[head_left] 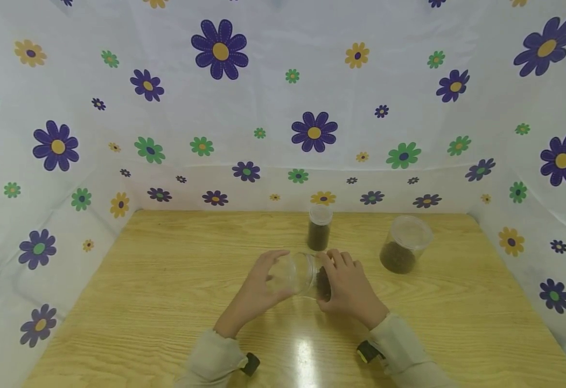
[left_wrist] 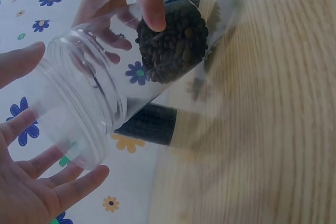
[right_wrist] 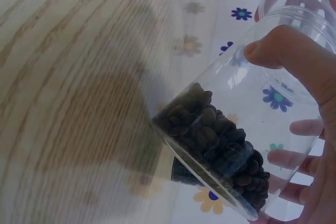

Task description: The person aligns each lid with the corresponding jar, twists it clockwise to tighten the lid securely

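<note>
A clear jar [right_wrist: 236,85] leans over above the table, its dark coffee beans [right_wrist: 210,145] heaped at the bottom end. My right hand [head_left: 351,285] grips it round the side, the thumb on one side and the fingers on the other. At the mouth, pointing to the left, is a clear round lid [left_wrist: 68,121]. My left hand [head_left: 258,285] holds this lid by its rim between thumb and spread fingers. Whether the lid touches the jar's threaded neck [left_wrist: 100,72] I cannot tell.
Behind the hands stands a narrow lidded jar [head_left: 319,235] with dark contents. A wider lidded jar [head_left: 400,252], partly filled with dark beans, stands to the right. The wooden table [head_left: 176,269] meets flower-printed cloth [head_left: 263,108] at the back and sides.
</note>
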{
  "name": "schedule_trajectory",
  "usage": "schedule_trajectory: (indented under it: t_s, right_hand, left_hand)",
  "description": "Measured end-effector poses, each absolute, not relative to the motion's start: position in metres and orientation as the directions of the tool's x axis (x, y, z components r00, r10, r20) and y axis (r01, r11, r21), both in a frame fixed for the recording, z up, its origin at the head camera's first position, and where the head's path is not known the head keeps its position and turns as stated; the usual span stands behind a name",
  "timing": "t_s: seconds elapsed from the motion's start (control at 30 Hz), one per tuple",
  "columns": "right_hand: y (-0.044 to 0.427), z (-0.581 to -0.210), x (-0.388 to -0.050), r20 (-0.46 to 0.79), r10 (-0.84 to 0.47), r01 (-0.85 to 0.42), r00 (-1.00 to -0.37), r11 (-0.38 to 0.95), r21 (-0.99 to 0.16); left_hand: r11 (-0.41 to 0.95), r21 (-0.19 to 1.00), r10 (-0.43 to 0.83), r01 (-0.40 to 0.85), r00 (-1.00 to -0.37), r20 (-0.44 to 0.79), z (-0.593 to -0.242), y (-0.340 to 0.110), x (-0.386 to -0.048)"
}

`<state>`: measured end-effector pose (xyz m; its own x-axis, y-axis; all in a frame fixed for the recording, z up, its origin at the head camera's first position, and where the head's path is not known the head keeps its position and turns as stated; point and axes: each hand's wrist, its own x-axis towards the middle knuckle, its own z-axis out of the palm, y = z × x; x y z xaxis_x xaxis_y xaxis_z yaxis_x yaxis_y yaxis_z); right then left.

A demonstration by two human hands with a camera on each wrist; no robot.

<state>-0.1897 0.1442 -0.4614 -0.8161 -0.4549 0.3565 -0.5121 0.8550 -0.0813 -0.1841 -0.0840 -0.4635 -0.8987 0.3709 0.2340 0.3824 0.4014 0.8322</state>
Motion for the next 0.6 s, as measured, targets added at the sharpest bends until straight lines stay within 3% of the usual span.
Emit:
schedule_trajectory:
  t_s: [0.6]
  right_hand:
    - [0.147,-0.461,-0.188,0.343,-0.458,-0.500,-0.820,0.865,-0.037]
  left_hand:
    - [0.346,0.859,0.440,0.377,-0.874,0.207,-0.467,-0.065,-0.191]
